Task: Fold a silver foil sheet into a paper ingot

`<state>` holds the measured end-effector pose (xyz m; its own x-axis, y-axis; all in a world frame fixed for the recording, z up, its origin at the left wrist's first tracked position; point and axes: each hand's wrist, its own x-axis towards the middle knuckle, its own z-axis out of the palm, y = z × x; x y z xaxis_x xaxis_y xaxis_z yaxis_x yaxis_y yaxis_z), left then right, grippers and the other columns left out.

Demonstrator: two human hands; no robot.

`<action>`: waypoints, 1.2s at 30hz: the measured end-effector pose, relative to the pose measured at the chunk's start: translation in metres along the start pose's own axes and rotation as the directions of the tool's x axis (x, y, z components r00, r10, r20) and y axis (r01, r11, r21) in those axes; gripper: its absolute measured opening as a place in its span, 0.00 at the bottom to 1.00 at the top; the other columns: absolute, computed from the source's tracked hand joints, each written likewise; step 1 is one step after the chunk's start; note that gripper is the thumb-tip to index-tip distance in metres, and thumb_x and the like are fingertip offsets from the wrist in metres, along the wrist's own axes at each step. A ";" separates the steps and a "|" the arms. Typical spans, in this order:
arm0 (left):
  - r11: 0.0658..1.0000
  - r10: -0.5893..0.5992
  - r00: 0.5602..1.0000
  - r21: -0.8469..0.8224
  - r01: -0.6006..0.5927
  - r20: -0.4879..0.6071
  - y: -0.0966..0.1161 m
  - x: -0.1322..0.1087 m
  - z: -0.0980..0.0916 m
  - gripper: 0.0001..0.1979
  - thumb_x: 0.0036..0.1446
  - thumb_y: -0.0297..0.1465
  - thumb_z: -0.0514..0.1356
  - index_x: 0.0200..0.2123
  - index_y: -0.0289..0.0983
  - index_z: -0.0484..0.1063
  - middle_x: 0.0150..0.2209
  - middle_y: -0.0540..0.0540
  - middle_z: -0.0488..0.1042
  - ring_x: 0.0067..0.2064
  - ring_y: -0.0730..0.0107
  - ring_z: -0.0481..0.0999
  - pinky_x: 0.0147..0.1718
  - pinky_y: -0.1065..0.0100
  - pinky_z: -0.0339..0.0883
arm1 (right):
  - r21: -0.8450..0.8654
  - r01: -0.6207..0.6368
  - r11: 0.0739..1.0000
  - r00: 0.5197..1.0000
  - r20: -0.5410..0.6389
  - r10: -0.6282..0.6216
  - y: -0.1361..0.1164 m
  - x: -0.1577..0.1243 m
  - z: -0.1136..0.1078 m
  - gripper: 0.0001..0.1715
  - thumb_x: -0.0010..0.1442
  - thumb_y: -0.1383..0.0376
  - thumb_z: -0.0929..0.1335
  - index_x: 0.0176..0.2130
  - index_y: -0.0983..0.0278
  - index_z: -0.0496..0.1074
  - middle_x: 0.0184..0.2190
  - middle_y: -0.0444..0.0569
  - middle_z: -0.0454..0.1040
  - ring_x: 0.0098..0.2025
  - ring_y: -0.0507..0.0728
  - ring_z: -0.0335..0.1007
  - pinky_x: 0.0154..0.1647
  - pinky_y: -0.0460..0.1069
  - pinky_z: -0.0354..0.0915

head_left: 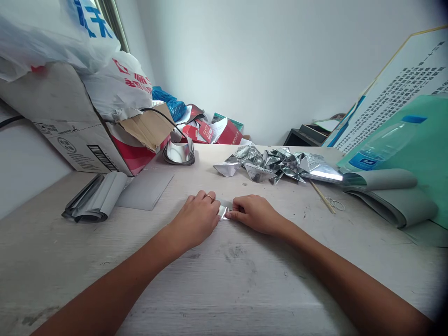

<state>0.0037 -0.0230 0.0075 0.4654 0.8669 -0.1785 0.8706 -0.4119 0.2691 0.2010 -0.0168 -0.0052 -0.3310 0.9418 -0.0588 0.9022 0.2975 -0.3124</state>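
Between my two hands, on the table, lies a small piece of silver foil paper [224, 213], mostly covered by my fingers. My left hand [199, 215], with a ring on one finger, is closed on its left side. From the right, my right hand [255, 213] pinches the other side between thumb and curled fingers. Beyond the hands sits a heap of folded silver foil shapes [261, 163]. Flat grey sheets [145, 189] lie to the left, beside a curled stack of grey sheets [100, 196].
A cardboard box [70, 126] topped with plastic bags [122, 84] stands at the left. A silver roll [178, 151] sits at the back. On the right are a thin stick [322, 196], a rolled grey stack [388, 193] and a clear bottle [385, 142] with a blue cap.
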 end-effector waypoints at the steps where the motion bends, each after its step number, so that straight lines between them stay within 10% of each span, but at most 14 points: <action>1: 1.000 -0.001 1.000 0.002 0.001 0.002 0.000 0.000 0.000 0.26 0.60 0.43 0.35 0.46 0.40 0.68 0.58 0.49 0.62 0.60 0.71 0.59 0.62 0.47 0.61 | -0.005 0.003 1.000 1.000 -0.002 -0.003 0.000 0.000 0.000 0.22 0.64 0.50 0.68 0.28 0.64 0.69 0.28 0.43 0.73 0.29 0.51 0.59 0.28 0.49 0.46; 36: 1.000 -0.014 1.000 -0.028 0.014 -0.004 -0.004 0.001 0.001 0.26 0.59 0.47 0.37 0.48 0.43 0.66 0.56 0.50 0.64 0.59 0.73 0.59 0.63 0.49 0.60 | 0.056 0.173 0.983 0.984 0.041 -0.175 0.007 -0.008 -0.008 0.14 0.68 0.59 0.65 0.32 0.65 0.68 0.29 0.44 0.72 0.31 0.51 0.61 0.32 0.48 0.49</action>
<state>0.0010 -0.0208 0.0051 0.4526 0.8737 -0.1782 0.8721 -0.3921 0.2926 0.2120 -0.0206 0.0003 -0.4950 0.8679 -0.0420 0.8145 0.4467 -0.3701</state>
